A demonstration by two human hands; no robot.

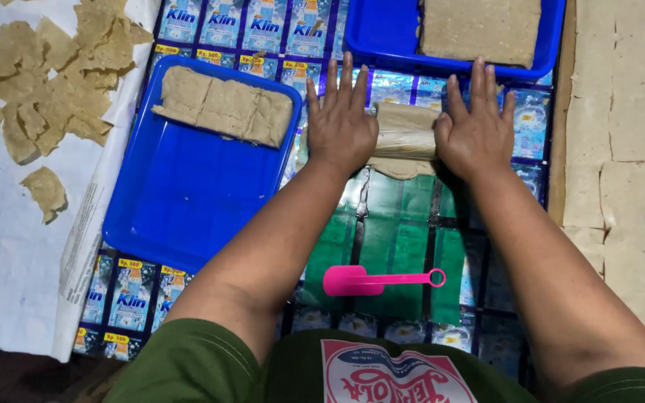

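My left hand (341, 123) and my right hand (475, 127) lie flat, fingers spread, on the two ends of a glass bottle (406, 133) lying on its side. Under the bottle is a piece of tan dough (397, 169), pressed against a mat of shiny printed sachets (390, 239). A blue tray (188, 194) to the left holds a few flattened tan dough slabs (225, 106) along its far edge. A second blue tray (382, 37) at the top carries a large tan dough block (479, 28). A pink plastic scraper (378, 280) lies on the mat near my body.
Torn pieces of thin dough (54, 75) are scattered on white paper (9, 246) at the left. Rows of pale square sheets (621, 149) cover the surface at the right, beyond a wooden edge (558, 149).
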